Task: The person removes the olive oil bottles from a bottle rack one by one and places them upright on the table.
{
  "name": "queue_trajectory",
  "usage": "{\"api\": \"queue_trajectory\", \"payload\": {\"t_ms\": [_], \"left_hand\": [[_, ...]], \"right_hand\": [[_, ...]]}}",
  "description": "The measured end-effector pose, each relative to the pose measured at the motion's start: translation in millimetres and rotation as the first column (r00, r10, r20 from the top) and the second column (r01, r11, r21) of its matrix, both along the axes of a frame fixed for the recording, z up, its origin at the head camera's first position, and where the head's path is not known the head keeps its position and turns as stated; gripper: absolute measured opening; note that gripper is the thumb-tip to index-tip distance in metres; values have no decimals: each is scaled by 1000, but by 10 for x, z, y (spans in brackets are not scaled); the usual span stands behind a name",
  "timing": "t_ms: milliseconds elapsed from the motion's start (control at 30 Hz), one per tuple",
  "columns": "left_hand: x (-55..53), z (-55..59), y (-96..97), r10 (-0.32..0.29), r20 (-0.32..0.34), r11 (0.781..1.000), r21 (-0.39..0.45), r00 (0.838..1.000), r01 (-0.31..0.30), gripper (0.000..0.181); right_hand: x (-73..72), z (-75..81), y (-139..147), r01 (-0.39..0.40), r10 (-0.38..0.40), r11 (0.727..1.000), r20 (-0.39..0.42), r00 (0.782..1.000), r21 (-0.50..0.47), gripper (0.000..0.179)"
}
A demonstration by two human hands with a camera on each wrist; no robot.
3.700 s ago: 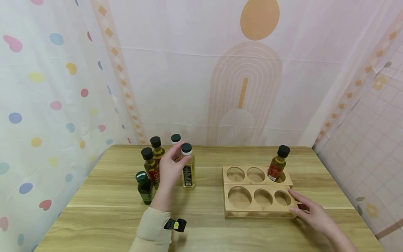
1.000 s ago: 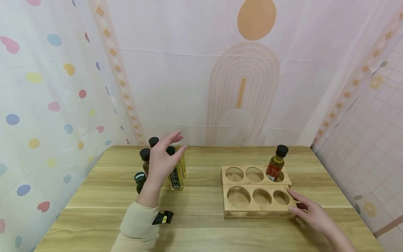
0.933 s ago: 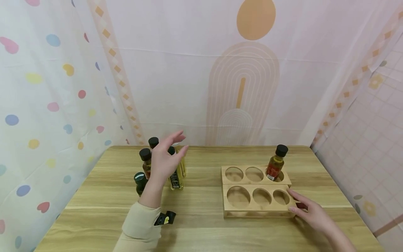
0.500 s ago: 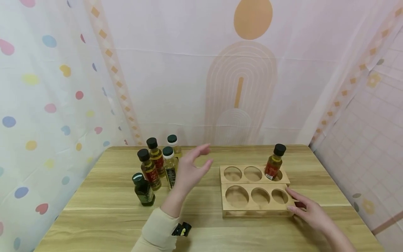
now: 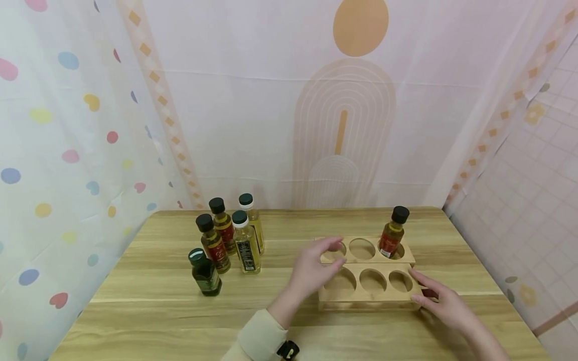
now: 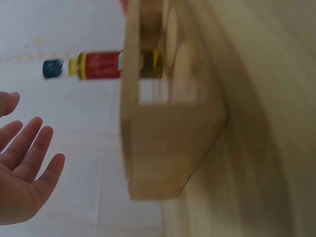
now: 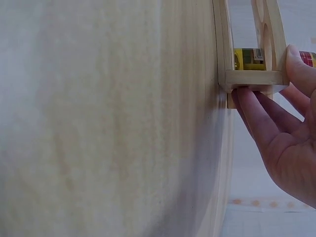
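Observation:
My left hand [image 5: 311, 273] is over the left end of a two-tier wooden bottle rack [image 5: 361, 305], fingers spread and bent a little, with nothing in them. In the left wrist view the same hand [image 6: 24, 173] appears beside the rack, apart from its end [image 6: 158, 148]. My right hand [image 5: 447, 306] holds the rack's right end, thumb at the front corner and index finger farther back. The right wrist view shows its fingers [image 7: 256, 113] against the end board. A red-labelled oil bottle [image 5: 392, 236] with a black cap stands in the back row's right hole.
On the table's left side stand two red-labelled oil bottles [image 5: 215, 250], two pale oil bottles [image 5: 248, 250] with dark caps and white collars, and a short dark green bottle [image 5: 206, 279]. A patterned curtain [image 5: 253, 125] hangs behind the table [image 5: 149, 321].
My left hand let go of a pale oil bottle, which now stands beside the other bottles farther left, then moved right to the rack. The right hand stays at the rack's end.

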State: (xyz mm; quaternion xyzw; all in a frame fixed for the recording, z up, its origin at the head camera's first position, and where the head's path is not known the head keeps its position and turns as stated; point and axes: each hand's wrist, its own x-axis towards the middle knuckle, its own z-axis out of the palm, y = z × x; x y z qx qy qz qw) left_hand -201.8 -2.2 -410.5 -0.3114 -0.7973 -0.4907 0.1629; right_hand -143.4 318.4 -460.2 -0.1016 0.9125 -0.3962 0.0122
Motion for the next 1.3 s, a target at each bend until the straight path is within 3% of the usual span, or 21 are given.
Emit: {"api": "queue_trajectory", "payload": {"t_ms": [333, 433, 633, 800, 1000, 1300], "left_hand": [[115, -102, 338, -48, 23, 992, -113, 999, 50, 42], [124, -114, 433, -67, 49, 990, -124, 997, 73, 42], [111, -99, 632, -62, 31, 981, -182, 998, 66, 41], [65, -35, 791, -73, 89, 972, -218, 993, 91, 41], [-38, 22, 961, -38, 219, 975, -205, 975, 84, 39], [-217, 102, 1120, 36, 195, 962, -274, 980, 19, 40]], "right_hand": [[-2, -11, 1, -2, 1, 1000, -20, 1000, -5, 61], [-6, -7, 4, -8, 8, 999, -6, 1000, -36, 61], [-2, -2, -5, 4, -4, 999, 10, 1000, -35, 61], [-1, 9, -4, 4, -3, 1000, 13, 1000, -31, 60], [0, 14, -2, 5, -5, 1000, -4, 1000, -11, 59], [4, 5, 2, -8, 8, 1000, -38, 999, -2, 59]]}}
